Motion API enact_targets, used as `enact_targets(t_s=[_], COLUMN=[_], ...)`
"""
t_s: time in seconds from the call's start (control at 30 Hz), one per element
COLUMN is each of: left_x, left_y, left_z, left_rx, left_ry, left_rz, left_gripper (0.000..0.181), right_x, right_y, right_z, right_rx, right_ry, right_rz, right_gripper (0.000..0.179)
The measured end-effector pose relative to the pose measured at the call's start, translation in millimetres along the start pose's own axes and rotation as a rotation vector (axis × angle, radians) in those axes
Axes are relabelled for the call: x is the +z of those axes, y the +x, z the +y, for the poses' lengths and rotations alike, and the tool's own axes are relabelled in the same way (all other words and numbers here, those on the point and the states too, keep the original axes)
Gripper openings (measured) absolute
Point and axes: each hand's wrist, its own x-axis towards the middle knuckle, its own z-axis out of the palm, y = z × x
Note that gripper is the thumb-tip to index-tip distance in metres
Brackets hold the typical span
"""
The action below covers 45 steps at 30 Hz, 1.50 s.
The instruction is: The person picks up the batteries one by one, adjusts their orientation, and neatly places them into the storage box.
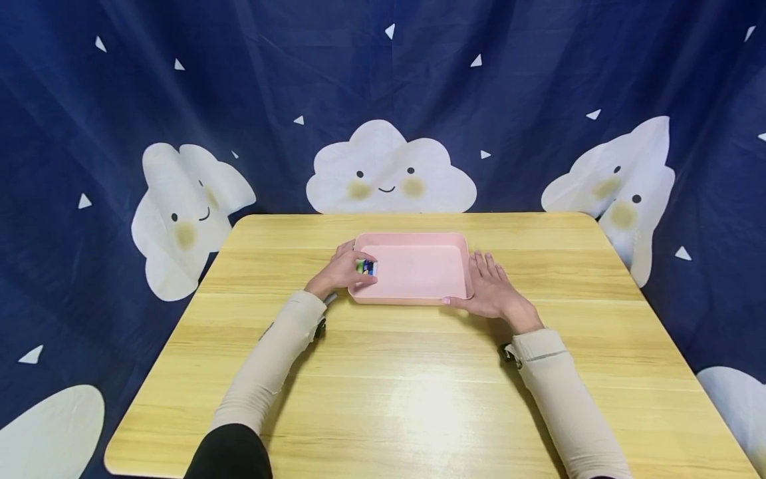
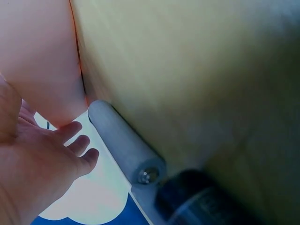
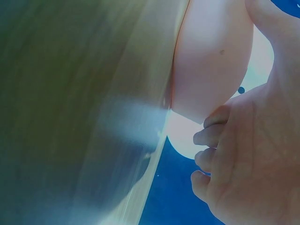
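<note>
Yellow wood-grain table (image 1: 419, 366), navy cloud-print fabric curtain (image 1: 335, 73) beyond; pink rectangular plastic tray (image 1: 421, 271) runs long left-to-right. Right hand (image 1: 492, 293) spread, left hand (image 1: 342, 269)... can't tell if pinching.

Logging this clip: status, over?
Left hand at pink tray, left end, grip unclear. Right hand spread at right end. Small colourful item by left hand.

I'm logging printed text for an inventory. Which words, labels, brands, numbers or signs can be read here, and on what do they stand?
No readable text or signs anywhere.
Small colourful item at the left hand: any print is too small to read.
Dark object in the left wrist view: faint marks, too blurred to read.
</note>
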Motion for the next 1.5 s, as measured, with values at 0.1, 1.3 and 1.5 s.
enact_targets(t_s=[0.1, 1.3, 1.5], left_x=[0.7, -72.5, -73.9], left_y=[-0.3, -66.9, -81.6], left_z=[-1.0, -55.9, -72.3], left_rx=[0.000, 0.128, 0.142], left_ry=[0.014, -0.151, -0.151], left_rz=[-0.001, 0.006, -0.027], left_gripper=[0.055, 0.048, 0.045], right_x=[1, 0, -1], right_y=[-0.3, -0.3, -0.8], right_z=[0, 0, 0], right_rx=[-0.002, -0.007, -0.007], right_ry=[-0.004, 0.003, -0.002], right_rz=[-0.001, -0.001, -0.002], right_gripper=[0.129, 0.129, 0.128])
